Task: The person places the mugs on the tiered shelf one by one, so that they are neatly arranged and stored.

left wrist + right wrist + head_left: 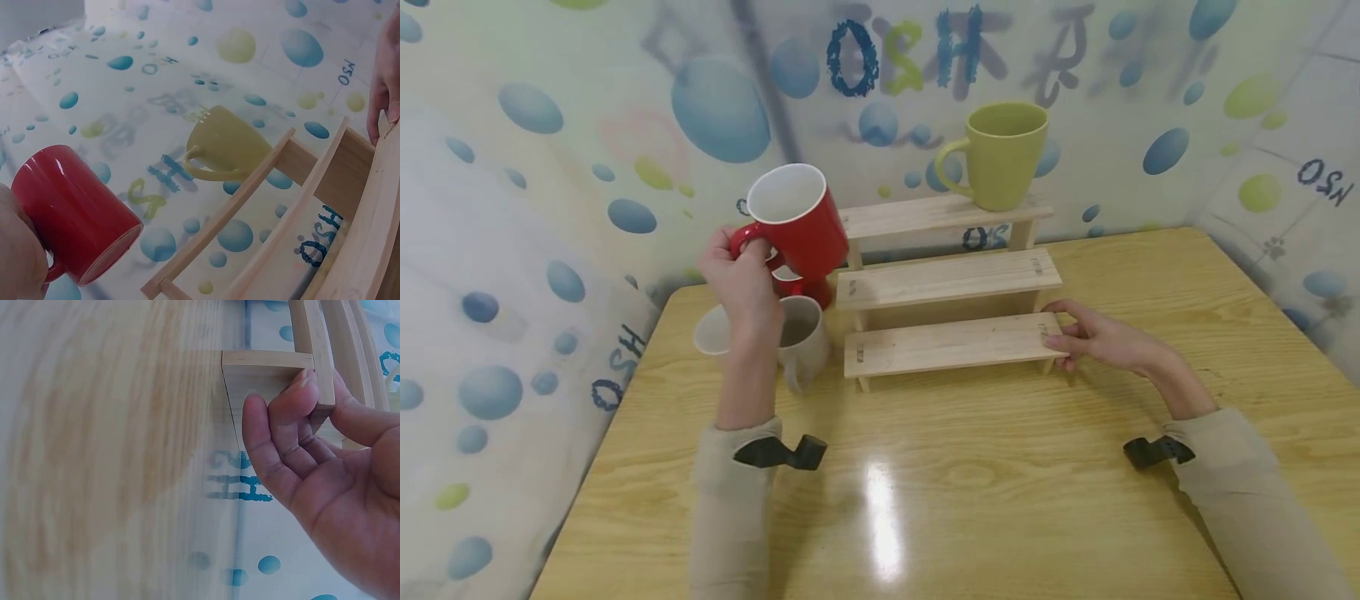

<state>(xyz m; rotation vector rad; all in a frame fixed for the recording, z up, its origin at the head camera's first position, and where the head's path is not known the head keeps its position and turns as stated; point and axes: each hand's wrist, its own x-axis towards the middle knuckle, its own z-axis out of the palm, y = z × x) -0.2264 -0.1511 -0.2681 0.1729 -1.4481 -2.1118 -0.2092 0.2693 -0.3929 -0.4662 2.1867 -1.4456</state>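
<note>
wooden rack (951, 278) stands on the table (977, 517), its lowest shelf (951, 345) pinched at the right end by the right hand (1097, 335), likely to steady it. a red mug (812, 237) is held up left of the top shelf (917, 216), the left hand (741, 275) gripping its handle (743, 238), probably for a secure hold. a green mug (1009, 162) sits upright on that shelf.

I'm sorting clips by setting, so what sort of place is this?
Probably a staged recording booth rather than a lived-in room: a dotted, lettered backdrop stands behind and on both sides of the wooden table, and small black devices sit at both sleeve cuffs.
</note>
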